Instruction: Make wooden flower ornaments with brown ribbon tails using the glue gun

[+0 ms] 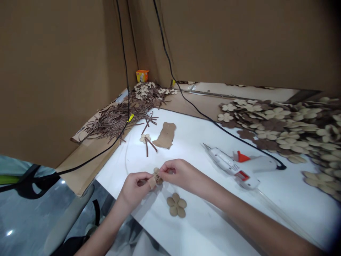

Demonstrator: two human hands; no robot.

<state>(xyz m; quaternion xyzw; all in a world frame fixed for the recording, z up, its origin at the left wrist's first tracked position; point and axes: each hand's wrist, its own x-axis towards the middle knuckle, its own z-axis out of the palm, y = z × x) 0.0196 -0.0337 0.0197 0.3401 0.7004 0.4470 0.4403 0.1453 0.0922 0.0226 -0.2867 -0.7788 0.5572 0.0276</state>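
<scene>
My left hand (135, 188) and my right hand (177, 174) meet over the white board, both pinching a small tan fabric flower (156, 172) between fingertips. Part of the flower is hidden by the fingers. A tan patch (152, 182) shows at my left thumb tip; I cannot tell whether it is a wrap or part of the piece. Just below the hands lies a larger tan five-petal flower (177, 205), flat on the board. Beyond them are a small cream flower with brown strips (145, 138) and a torn brown cardboard piece (165, 135).
A white glue gun (234, 167) with a red trigger lies at right, a clear glue stick (282, 209) trailing behind it. Its black cable (191, 103) crosses the board. Cream and brown flowers (290, 124) are heaped at far right, brown strips (114, 121) at back left. Cardboard walls (226, 42) enclose the back.
</scene>
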